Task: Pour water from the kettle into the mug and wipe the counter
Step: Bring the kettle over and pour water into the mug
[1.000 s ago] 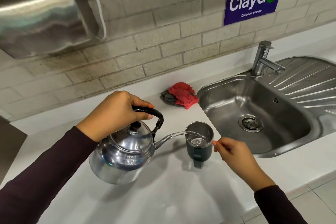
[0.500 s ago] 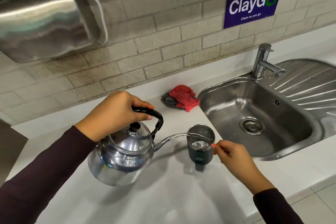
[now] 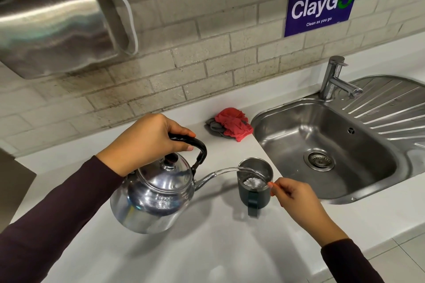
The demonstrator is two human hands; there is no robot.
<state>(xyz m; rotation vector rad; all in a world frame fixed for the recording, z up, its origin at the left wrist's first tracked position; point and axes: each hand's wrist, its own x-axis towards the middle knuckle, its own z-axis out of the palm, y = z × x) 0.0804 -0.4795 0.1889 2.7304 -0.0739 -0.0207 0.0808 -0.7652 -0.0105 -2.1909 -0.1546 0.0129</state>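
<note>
- While one kettle (image 3: 151, 193) hangs tilted above the white surface (image 3: 207, 248), the left hand (image 3: 147, 142) is clamped around its black handle, and water arcs from the spout into the one mug (image 3: 254, 187).
- One right hand (image 3: 296, 200), fingers pinched together, touches the mug's rim.
- One red-and-grey cloth (image 3: 231, 127) lies bunched near the wall, just beside the one sink (image 3: 271, 138), whose rim runs close to the mug.
- Bare surface lies open toward the near edge.
- One wall sign (image 3: 322, 0) reads "Let's keep our pantries clean. ClayGO. Clean as you go".
</note>
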